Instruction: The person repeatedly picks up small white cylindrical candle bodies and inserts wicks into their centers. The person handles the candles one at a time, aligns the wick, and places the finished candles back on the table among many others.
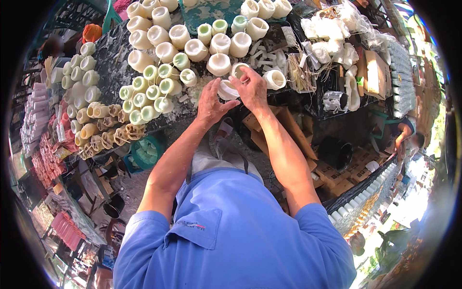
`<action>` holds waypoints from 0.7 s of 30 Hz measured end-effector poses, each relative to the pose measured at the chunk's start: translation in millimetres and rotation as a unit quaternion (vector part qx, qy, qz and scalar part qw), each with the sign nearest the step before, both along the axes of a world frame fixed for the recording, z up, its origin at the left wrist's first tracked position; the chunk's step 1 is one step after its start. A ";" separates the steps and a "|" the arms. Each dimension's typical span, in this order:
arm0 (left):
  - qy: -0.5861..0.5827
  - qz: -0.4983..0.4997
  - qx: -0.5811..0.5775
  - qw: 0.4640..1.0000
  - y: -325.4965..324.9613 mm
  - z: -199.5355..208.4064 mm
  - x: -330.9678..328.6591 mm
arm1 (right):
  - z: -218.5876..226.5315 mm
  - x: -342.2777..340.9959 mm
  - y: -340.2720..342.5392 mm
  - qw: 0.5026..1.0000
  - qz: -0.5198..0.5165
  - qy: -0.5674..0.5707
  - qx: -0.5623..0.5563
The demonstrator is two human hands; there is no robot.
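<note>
My left hand [212,99] and my right hand [253,90] meet over the edge of a dark, wax-spattered worktable [109,57]. Together they hold a small white cup-shaped candle mould [227,90], the left hand gripping its side and the right hand's fingers over its top. Just beyond the fingers stand another white mould [238,68] and a white wax cylinder [219,64]. My blue shirt and bare forearms fill the lower middle of the view.
Several white and pale-green candles [149,91] crowd the table's left, with tan ones [103,135] at its near edge. White wax pieces and sticks [303,72] lie to the right. A green bucket [147,153], cardboard boxes [337,173] and pink items [43,154] sit below.
</note>
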State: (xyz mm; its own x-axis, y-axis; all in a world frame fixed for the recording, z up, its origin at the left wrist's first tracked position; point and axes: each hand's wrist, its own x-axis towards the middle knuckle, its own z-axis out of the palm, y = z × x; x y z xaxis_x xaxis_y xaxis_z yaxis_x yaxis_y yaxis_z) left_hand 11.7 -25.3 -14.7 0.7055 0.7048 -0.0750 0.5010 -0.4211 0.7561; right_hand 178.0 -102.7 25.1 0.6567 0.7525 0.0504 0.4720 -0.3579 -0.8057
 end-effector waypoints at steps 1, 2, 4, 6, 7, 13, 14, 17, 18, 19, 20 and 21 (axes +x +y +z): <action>0.004 0.005 0.009 1.000 -3.2 0.3 3.4 | -0.2 2.6 7.2 1.000 0.014 0.018 0.003; 0.007 0.010 0.017 1.000 -6.1 0.1 7.1 | -0.1 5.1 11.0 0.999 0.027 0.041 0.001; 0.014 0.021 0.023 0.999 -9.2 -1.8 12.9 | 0.6 6.2 10.0 0.999 0.038 -0.005 0.022; 0.024 0.035 0.014 0.999 -10.0 -5.0 14.2 | 3.6 4.7 -2.1 0.999 0.039 -0.032 0.003; 0.018 0.038 0.018 0.999 -8.8 -6.9 14.2 | 5.9 2.1 -10.2 0.996 0.048 -0.070 0.012; -0.015 0.024 0.040 0.999 -7.4 -13.9 12.5 | 11.3 -14.6 -22.2 0.997 0.047 -0.054 0.025; -0.023 0.025 0.037 0.999 -7.9 -13.8 11.4 | 11.4 -15.1 -19.8 0.999 0.038 -0.027 0.026; -0.023 0.030 0.022 0.999 -11.2 -11.9 10.1 | 11.4 -14.2 -16.0 0.992 0.038 0.118 0.018; -0.014 0.032 0.012 0.999 -11.9 -11.2 9.7 | 11.1 -12.7 -16.7 0.990 0.029 0.140 0.013; -0.017 0.034 0.007 0.999 -12.1 -10.6 9.2 | 10.1 -11.0 -18.1 0.986 0.022 0.162 0.020; -0.016 0.034 -0.001 0.999 -12.3 -10.1 8.5 | 8.5 -8.9 -20.3 0.982 0.025 0.185 0.043; -0.020 0.038 -0.005 0.999 -12.1 -9.8 8.1 | 6.4 -4.4 -23.0 0.981 -0.011 0.189 0.032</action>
State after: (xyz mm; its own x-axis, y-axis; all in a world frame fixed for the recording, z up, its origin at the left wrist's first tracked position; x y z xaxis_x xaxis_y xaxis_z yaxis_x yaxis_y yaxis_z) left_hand 19.9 -37.4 -24.6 0.6525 0.7558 -0.0546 0.5009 -0.3760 0.7796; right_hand 173.5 -125.7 31.4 0.6531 0.7416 -0.1534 0.1275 -0.3074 -0.9430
